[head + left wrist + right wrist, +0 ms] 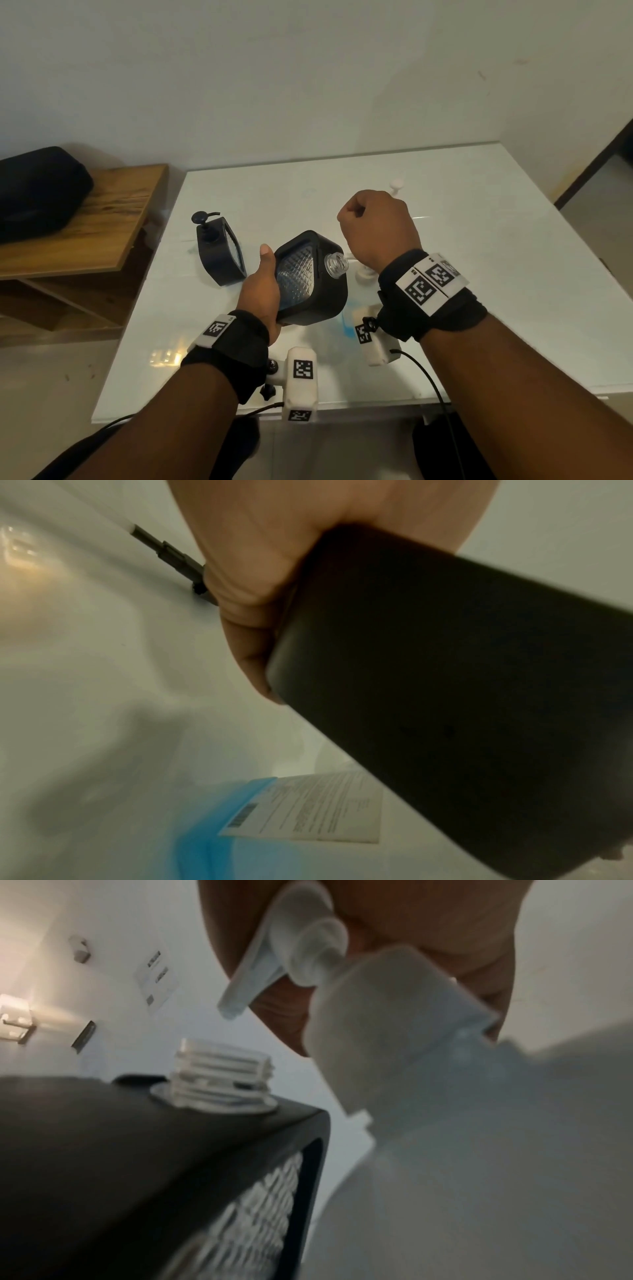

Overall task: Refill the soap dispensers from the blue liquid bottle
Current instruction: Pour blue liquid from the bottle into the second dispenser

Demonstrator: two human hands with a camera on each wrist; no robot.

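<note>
My left hand grips a black soap dispenser by its side and holds it tilted to the right above the table. Its clear threaded neck is uncapped, and a textured clear window faces up. The left wrist view shows the palm wrapped on the dark body. The blue liquid bottle stands under my right wrist, its white pump on top and its label in the left wrist view. My right hand is a fist above and beyond the pump; I see nothing in it.
A second black dispenser with its pump fitted stands at the left of the white table. A black pump stem lies on the table. A white knob shows behind my right hand. A wooden shelf with a black case sits left.
</note>
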